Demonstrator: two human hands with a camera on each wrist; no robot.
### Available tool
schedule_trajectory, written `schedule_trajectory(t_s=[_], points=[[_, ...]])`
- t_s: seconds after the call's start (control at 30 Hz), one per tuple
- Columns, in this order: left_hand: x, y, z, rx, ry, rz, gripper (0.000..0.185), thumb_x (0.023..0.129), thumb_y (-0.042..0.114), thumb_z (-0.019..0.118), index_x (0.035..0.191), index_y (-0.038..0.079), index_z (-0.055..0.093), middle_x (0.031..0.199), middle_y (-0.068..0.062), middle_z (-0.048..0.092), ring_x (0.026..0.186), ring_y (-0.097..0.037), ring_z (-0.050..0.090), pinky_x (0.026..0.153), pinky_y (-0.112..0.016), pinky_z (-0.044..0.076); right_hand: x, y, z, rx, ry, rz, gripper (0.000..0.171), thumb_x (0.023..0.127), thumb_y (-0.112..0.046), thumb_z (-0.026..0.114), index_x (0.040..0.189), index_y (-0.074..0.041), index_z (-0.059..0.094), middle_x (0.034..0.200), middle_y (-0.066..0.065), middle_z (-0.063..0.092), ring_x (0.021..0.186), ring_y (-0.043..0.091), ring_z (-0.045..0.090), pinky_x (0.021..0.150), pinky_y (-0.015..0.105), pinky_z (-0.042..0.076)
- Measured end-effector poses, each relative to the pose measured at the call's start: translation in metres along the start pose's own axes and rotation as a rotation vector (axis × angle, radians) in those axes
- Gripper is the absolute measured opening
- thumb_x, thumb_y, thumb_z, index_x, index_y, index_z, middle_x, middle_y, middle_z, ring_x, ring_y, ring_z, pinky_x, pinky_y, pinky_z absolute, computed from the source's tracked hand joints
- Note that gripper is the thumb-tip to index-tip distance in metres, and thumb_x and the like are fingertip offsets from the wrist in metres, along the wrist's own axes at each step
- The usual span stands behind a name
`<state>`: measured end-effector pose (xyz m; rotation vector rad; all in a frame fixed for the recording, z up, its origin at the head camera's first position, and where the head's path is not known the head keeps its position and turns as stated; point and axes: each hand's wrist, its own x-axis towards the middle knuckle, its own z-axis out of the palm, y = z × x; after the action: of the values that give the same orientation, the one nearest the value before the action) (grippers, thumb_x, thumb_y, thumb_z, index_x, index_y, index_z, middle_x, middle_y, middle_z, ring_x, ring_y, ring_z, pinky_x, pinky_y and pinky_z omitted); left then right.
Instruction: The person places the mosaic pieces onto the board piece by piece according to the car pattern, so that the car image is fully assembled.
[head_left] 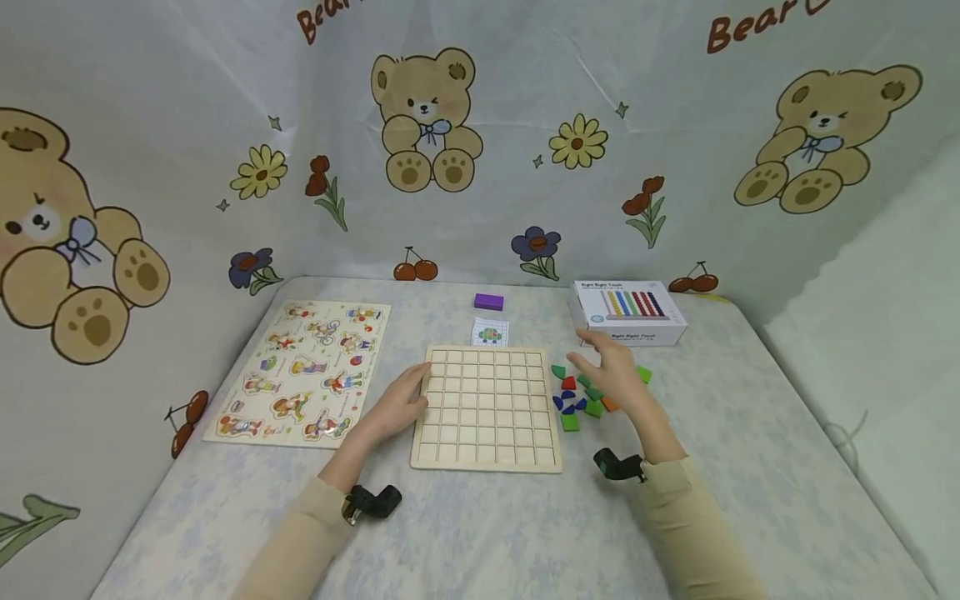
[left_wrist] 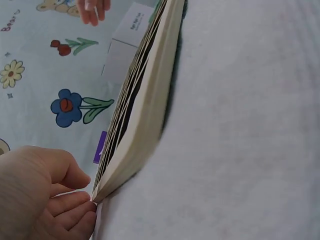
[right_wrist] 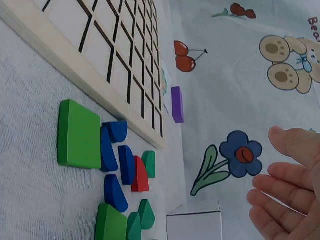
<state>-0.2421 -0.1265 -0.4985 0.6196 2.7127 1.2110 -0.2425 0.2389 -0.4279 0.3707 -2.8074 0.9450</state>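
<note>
We see a person's left hand (head_left: pixel 393 406) resting relaxed at the left edge of a wooden grid board (head_left: pixel 487 467), its fingers touching the rim without a visible grip. The right hand (head_left: pixel 617 371) hovers beyond the board's right side, holding nothing, thumb spread wide from loosely extended fingers. Both forearms, in beige sleeves (head_left: pixel 296 537), reach forward from the near side of the board, each wrist carrying a small black camera (head_left: pixel 618 465).

Under the right hand, just right of the board, we find small coloured pieces (head_left: pixel 570 422) in green, blue, red and orange. The board lies flat, grid facing up, on a pale, faintly patterned tabletop (head_left: pixel 487 542). It looks close to square, so we cannot pick out a long axis; its side edges run away from the person toward the wall hanging (head_left: pixel 502 225), printed with bears, flowers and cherries.

Behind the board we note a printed card (head_left: pixel 490 334) and a purple block (head_left: pixel 489 302), the block lying lengthwise across; to its far right, a white box (head_left: pixel 630 337); to its left, a picture board (head_left: pixel 288 363).
</note>
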Motion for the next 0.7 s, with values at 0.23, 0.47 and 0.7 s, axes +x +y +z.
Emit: schedule_trajectory(t_s=[0.23, 0.47, 0.7], points=[[-0.003, -0.009, 0.004, -0.034, 0.018, 0.001, 0.062, 0.088, 0.0, 0.049, 0.146, -0.003, 0.03, 0.148, -0.02, 0.029, 0.138, -0.032, 0.023, 0.111, -0.043, 0.02, -0.003, 0.023, -0.011, 0.05, 0.089, 0.062, 0.046, 0.095, -0.024, 0.057, 0.13, 0.005, 0.051, 0.128, 0.025, 0.052, 0.115, 0.041, 0.049, 0.096, 0.052, 0.041], [-0.002, -0.011, 0.004, -0.033, 0.048, 0.032, 0.061, 0.087, 0.0, 0.051, 0.144, -0.003, 0.033, 0.147, -0.02, 0.032, 0.137, -0.033, 0.024, 0.111, -0.044, 0.02, 0.0, 0.052, -0.017, 0.064, 0.18, 0.116, 0.036, 0.094, -0.015, 0.058, 0.123, 0.007, 0.056, 0.118, 0.025, 0.058, 0.107, 0.039, 0.054, 0.093, 0.05, 0.044], [-0.003, -0.014, 0.008, -0.03, 0.049, 0.038, 0.06, 0.087, -0.001, 0.051, 0.144, -0.004, 0.033, 0.147, -0.021, 0.031, 0.137, -0.034, 0.024, 0.111, -0.045, 0.02, 0.004, 0.081, -0.015, 0.052, 0.182, 0.219, 0.035, 0.093, -0.011, 0.058, 0.123, 0.008, 0.055, 0.118, 0.025, 0.058, 0.108, 0.038, 0.054, 0.095, 0.048, 0.043]])
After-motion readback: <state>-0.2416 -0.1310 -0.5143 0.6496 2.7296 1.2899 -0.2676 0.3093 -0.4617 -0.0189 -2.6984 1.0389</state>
